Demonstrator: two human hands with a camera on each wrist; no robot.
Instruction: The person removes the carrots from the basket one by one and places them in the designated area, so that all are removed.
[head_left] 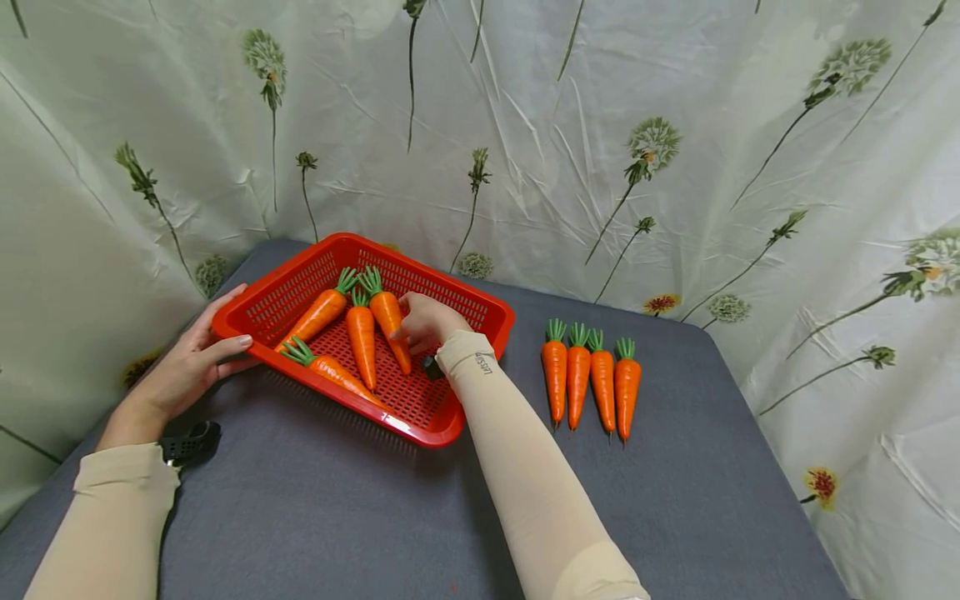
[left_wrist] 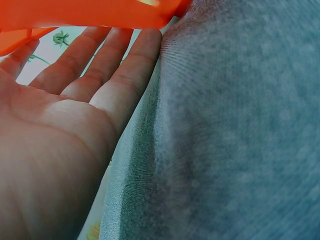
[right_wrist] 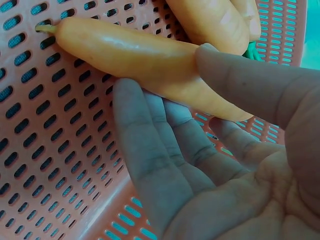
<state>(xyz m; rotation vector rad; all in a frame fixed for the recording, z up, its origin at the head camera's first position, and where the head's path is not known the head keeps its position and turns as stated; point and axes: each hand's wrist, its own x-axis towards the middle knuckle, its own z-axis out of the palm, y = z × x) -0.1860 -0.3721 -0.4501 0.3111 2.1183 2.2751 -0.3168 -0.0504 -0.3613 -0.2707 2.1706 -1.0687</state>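
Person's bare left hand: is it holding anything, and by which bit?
The left hand holds the red, rectangular plastic basket by its leftmost corner.

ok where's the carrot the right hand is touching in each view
Head: the carrot, left of centre, in the red basket.
Left wrist: not in it.
Right wrist: across the upper middle, tip pointing left.
Shared landmark: the red basket, top left in left wrist.
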